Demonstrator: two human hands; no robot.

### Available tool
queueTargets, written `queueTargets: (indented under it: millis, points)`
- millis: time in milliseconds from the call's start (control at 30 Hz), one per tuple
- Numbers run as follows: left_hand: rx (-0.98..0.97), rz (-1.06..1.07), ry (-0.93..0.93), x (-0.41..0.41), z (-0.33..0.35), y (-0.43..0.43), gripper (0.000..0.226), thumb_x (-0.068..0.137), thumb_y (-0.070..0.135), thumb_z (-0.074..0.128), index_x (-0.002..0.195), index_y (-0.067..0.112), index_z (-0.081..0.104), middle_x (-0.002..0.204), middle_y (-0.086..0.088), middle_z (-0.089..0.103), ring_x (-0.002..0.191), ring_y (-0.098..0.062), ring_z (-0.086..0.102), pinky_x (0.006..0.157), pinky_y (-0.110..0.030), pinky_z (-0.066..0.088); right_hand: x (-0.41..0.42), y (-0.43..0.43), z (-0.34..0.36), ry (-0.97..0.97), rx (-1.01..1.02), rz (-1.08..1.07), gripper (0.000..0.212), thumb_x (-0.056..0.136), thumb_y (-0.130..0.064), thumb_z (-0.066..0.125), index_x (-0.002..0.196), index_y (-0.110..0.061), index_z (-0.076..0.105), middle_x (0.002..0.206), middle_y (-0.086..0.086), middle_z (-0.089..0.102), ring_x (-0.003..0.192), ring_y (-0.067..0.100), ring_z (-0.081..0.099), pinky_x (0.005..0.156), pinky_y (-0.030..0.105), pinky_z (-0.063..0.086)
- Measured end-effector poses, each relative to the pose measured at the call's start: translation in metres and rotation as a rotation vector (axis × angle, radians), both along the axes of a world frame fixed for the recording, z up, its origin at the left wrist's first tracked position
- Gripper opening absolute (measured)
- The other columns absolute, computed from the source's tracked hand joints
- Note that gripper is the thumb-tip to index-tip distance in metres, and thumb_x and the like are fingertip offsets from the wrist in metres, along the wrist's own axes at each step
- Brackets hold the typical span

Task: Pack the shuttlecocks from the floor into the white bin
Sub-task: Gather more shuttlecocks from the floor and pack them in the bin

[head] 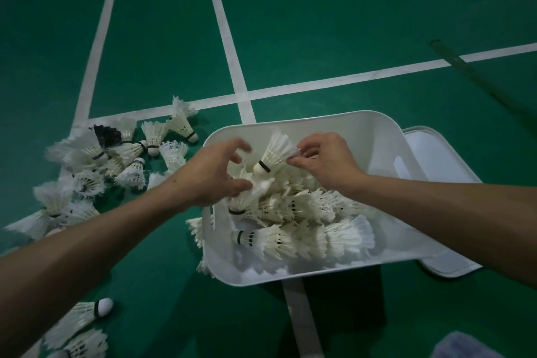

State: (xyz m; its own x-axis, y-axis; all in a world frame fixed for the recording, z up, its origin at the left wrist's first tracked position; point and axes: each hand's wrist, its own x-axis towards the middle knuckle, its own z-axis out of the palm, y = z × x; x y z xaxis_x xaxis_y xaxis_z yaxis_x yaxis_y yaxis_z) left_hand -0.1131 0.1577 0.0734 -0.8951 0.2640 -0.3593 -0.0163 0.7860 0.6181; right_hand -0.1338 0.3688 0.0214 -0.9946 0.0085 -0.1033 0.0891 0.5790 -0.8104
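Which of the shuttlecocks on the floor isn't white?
The black-feathered shuttlecock, at the far edge of the floor pile left of the white bin. All the others in view have white feathers.

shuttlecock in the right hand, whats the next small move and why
Probably lower it onto the pile and let go. The right hand pinches the shuttlecock by its feathers, already over the bin, cork pointing down at the pile. Many floor shuttlecocks wait to the left, so freeing the hand seems the sensible step.
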Motion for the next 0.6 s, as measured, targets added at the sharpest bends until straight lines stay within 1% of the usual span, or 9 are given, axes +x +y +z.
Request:
queueTargets:
  millis: [33,67,100,200,300,367,500,600]
  points:
    - [-0.052,-0.022,-0.004,0.0,0.001,0.0,0.05,0.081,0.022,0.072,0.126,0.024,0.051,0.124,-0.003,0.059,0.073,-0.009,0.069,0.073,-0.029,0.055,0.0,-0.001,-0.001,-0.009,0.005,-0.009,0.013,0.075,-0.017,0.081,0.079,-0.018,0.069,0.081,0.0,0.068,0.077,0.013,0.066,0.074,0.026,0.057]
    - [-0.099,-0.037,-0.004,0.0,0.001,0.0,0.042,0.082,0.025,0.071,0.121,0.02,0.056,0.121,-0.004,0.062,0.074,-0.009,0.069,0.074,-0.029,0.053,0.0,-0.002,-0.002,-0.011,0.011,-0.012,0.012,0.075,-0.017,0.081,0.078,-0.018,0.07,0.079,0.001,0.069,0.075,0.013,0.066,0.073,0.028,0.057]
    - [-0.132,-0.045,-0.002,0.001,0.002,0.001,0.039,0.082,0.028,0.07,0.118,0.018,0.059,0.118,-0.004,0.063,0.074,-0.01,0.069,0.076,-0.029,0.052,0.0,-0.003,-0.003,-0.007,0.027,-0.013,0.011,0.075,-0.017,0.081,0.079,-0.017,0.071,0.077,0.001,0.069,0.073,0.012,0.065,0.072,0.027,0.056]
    - [-0.164,-0.052,0.008,0.001,0.002,0.002,0.039,0.083,0.03,0.069,0.117,0.015,0.059,0.117,-0.003,0.064,0.076,-0.011,0.069,0.077,-0.03,0.051,0.002,0.0,-0.007,0.01,0.084,-0.021,0.013,0.076,-0.019,0.081,0.085,-0.015,0.072,0.076,-0.003,0.066,0.072,0.009,0.062,0.067,0.02,0.051]
    - [-0.167,-0.059,0.017,-0.002,0.002,0.001,0.038,0.083,0.03,0.07,0.116,0.016,0.06,0.12,-0.002,0.063,0.077,-0.01,0.069,0.079,-0.031,0.051,0.006,-0.001,-0.014,0.008,0.086,-0.053,0.013,0.077,-0.021,0.08,0.086,-0.014,0.073,0.079,-0.001,0.067,0.075,0.012,0.064,0.07,0.025,0.053]
    - [-0.153,-0.063,0.016,-0.004,0.001,0.001,0.037,0.082,0.031,0.071,0.114,0.017,0.061,0.123,0.0,0.062,0.078,-0.008,0.068,0.078,-0.03,0.05,0.008,-0.007,-0.02,-0.004,0.096,-0.047,0.016,0.079,-0.021,0.079,0.09,-0.011,0.072,0.082,0.0,0.066,0.076,0.011,0.063,0.074,0.026,0.054]
    - [-0.095,-0.043,-0.02,-0.004,-0.002,0.0,0.034,0.081,0.03,0.072,0.111,0.019,0.062,0.127,0.002,0.059,0.072,-0.006,0.069,0.072,-0.028,0.049,0.009,-0.026,-0.027,-0.061,0.093,0.02,0.021,0.083,-0.022,0.074,0.099,-0.009,0.069,0.083,-0.004,0.061,0.077,0.008,0.059,0.073,0.023,0.049]
    - [-0.068,-0.03,-0.029,-0.005,-0.002,-0.002,0.033,0.081,0.028,0.071,0.111,0.018,0.062,0.127,0.003,0.059,0.071,-0.006,0.07,0.071,-0.026,0.051,0.01,-0.039,-0.034,-0.103,0.178,0.08,0.017,0.087,-0.022,0.07,0.1,-0.011,0.069,0.088,-0.004,0.059,0.082,0.012,0.057,0.077,0.026,0.046]
